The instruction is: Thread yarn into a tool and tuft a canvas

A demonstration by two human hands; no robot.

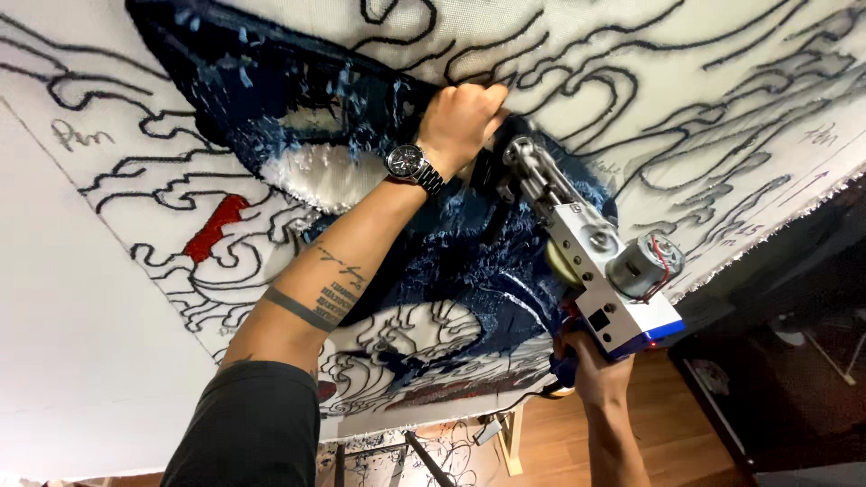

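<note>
Stretched white backing cloth (108,298), drawn over with black outline swirls, fills the view, with wooden floor (541,442) and a frame leg showing below its edge. Item one: tufting gun (591,261), a white box-like body with a blue base, a silver cylindrical motor on its side and a metal nose at the front. Location: between my two hands, nose pressed to the cloth just beside my left knuckles, handle end down in my right palm. Orientation: long axis runs from my right hand (595,370) up and away to my left hand (460,122), nose pointing into the fabric. Handling, as I judge it: rigid, metal and plastic, fairly heavy toward the motor, so best carried at the rear handle with the second hand steadying the front; the nose and moving parts are not places to hold. Grip state: my right hand is wrapped closed around the handle under the blue base; my left hand is curled into a fist at the front of the gun, though I cannot tell whether it clasps a front handle or only presses on the cloth. Item two: dark blue tufted pile (469,252), soft and shaggy with loose ends, spreading beneath and around both hands. Item three: wristwatch (410,164) with a metal band on my left wrist. Item four: small red tufted patch (216,225), well apart from my left forearm. Item five: white tufted patch (316,176), just beyond my left wrist.
</note>
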